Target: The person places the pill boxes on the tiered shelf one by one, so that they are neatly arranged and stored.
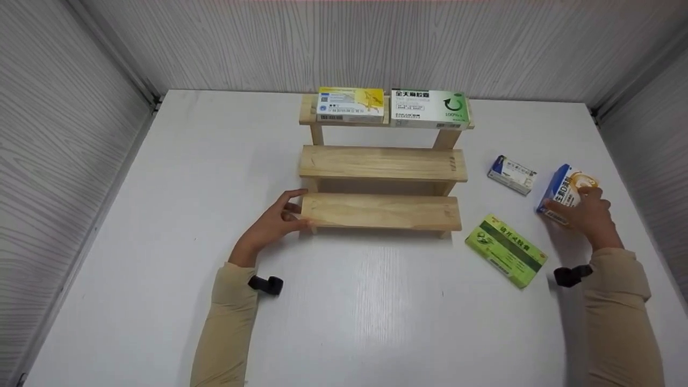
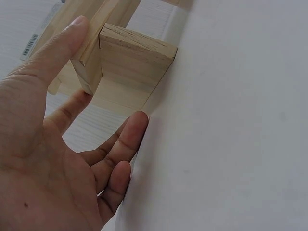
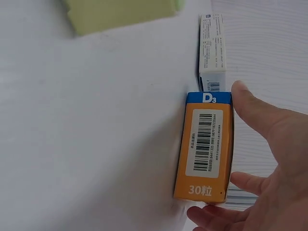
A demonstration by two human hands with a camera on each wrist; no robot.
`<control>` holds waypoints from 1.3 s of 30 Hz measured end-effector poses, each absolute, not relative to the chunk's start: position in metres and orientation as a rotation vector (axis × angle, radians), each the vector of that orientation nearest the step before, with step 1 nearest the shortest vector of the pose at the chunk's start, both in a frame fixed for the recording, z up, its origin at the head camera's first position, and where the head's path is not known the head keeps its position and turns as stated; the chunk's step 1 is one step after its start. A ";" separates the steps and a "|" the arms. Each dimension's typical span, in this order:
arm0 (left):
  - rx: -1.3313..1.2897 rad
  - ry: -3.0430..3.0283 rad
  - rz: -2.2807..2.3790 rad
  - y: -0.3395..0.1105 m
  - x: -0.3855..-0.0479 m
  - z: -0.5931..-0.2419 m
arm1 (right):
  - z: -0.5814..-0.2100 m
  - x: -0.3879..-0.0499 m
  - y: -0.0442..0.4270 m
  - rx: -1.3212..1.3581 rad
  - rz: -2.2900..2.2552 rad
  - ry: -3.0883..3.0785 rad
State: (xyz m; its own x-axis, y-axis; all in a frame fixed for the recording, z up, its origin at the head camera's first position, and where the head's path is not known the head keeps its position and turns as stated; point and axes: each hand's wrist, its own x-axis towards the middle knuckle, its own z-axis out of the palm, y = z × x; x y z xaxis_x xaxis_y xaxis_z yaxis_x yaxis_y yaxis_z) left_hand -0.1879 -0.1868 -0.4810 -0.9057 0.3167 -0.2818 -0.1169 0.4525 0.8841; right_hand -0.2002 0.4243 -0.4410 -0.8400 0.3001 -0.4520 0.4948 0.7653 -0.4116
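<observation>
My left hand (image 1: 274, 217) holds the left end of the lowest step of a three-tier wooden rack (image 1: 381, 211), thumb at the front edge and index finger at the back corner. The left wrist view shows its other fingers (image 2: 133, 130) loosely bent below the board. At the right, my right hand (image 1: 588, 215) grips a blue, white and orange medicine box (image 1: 561, 188) between thumb and fingers. Its orange side with a barcode label (image 3: 204, 144) faces the right wrist camera. On the top tier lie a yellow-white medicine box (image 1: 350, 105) and a green-white medicine box (image 1: 429, 107).
A small blue-white medicine box (image 1: 512, 174) lies between the rack and my right hand. Nearer to me, a green medicine box (image 1: 506, 250) lies at a slant on the white table (image 1: 376, 322). Grey wood-grain panels (image 1: 258, 43) enclose the back and sides.
</observation>
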 end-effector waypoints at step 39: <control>0.237 2.314 1.473 -0.188 -0.189 -0.483 | -0.381 -0.146 0.430 0.028 -0.897 2.882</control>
State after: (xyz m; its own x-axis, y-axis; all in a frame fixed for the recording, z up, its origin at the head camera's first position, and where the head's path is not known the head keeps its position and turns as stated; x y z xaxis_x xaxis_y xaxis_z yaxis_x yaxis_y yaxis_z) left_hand -0.1887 -0.1884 -0.4829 -0.9111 0.3422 -0.2296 -0.0631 0.4347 0.8983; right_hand -0.1459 0.4302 -0.3807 -0.9922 -0.0189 -0.1233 0.0544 0.8240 -0.5640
